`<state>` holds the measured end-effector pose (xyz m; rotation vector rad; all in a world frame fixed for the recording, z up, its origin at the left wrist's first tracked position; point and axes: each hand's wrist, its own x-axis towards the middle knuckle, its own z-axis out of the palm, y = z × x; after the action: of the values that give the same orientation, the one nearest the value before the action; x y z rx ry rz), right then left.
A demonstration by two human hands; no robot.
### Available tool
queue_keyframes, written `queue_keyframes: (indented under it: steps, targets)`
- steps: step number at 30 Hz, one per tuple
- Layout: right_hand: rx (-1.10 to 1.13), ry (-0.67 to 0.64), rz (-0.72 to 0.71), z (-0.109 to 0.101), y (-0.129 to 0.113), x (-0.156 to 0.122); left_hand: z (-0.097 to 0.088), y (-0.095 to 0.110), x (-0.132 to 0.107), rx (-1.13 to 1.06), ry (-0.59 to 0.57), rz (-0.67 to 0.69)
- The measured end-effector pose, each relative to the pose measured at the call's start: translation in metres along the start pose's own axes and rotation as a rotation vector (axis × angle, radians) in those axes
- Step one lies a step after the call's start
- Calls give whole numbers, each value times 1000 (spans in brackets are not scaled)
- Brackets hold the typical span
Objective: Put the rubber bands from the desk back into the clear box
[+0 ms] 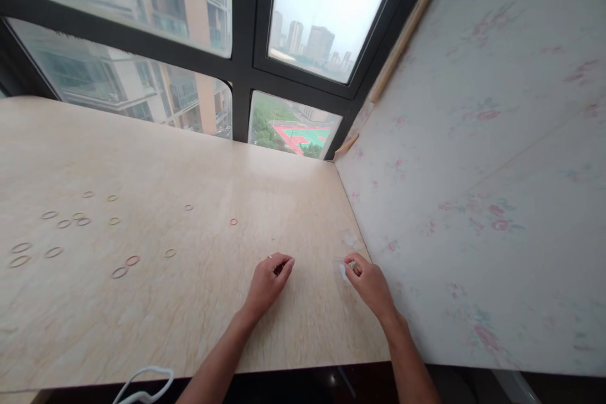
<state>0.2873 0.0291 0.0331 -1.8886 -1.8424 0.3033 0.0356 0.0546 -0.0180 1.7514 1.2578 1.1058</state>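
My left hand (271, 282) is over the front part of the stone sill, its fingers curled toward the thumb. Inside the curl is something small and dark reddish, too hidden to name. To the right, near the wall, my right hand (370, 283) has its thumb and fingertips pinched at the edge of a small clear plastic bag (339, 273). A bit of green and white shows between those fingers. Several thin rings like rubber bands lie scattered to the left, among them a red one (133, 261), a yellowish one (170, 253) and a small reddish one (233, 222).
The pale marbled sill (199, 315) runs back to a dark-framed window (242, 76). A flowered wall (473, 202) bounds it on the right. Beside the wall lies a clear plastic scrap (350, 240). A white cable loop (149, 371) hangs at the front edge.
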Motion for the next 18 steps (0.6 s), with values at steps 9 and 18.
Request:
queue_keyframes:
  steps: [9, 18]
  targets:
    - [47, 105, -34, 7, -3, -24, -2, 6, 0, -42, 41, -28]
    - [75, -24, -364, 63, -16, -69, -39, -1, -17, -62, 138, -112]
